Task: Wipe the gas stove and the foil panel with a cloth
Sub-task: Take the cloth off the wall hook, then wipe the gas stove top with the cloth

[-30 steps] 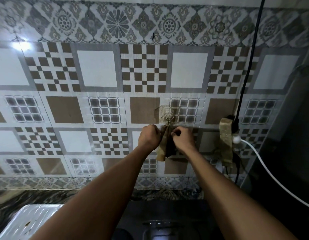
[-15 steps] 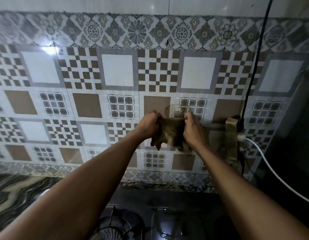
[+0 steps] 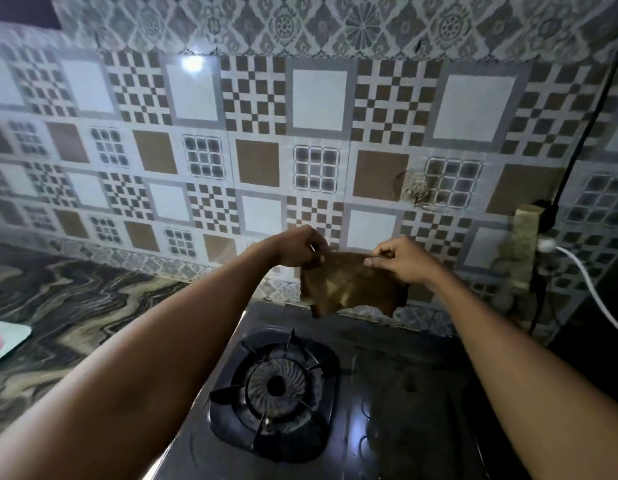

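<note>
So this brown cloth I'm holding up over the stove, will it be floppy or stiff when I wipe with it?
Probably floppy: the cloth hangs creased between the left hand and right hand, its lower edge uneven. Likely light, since fingertip pinches carry it. It might snag on the raised prongs around the burner of the stove.

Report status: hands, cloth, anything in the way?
Left hand and right hand each pinch the cloth by its top edge. It hangs spread above the stove. No pot on the burner.
</note>
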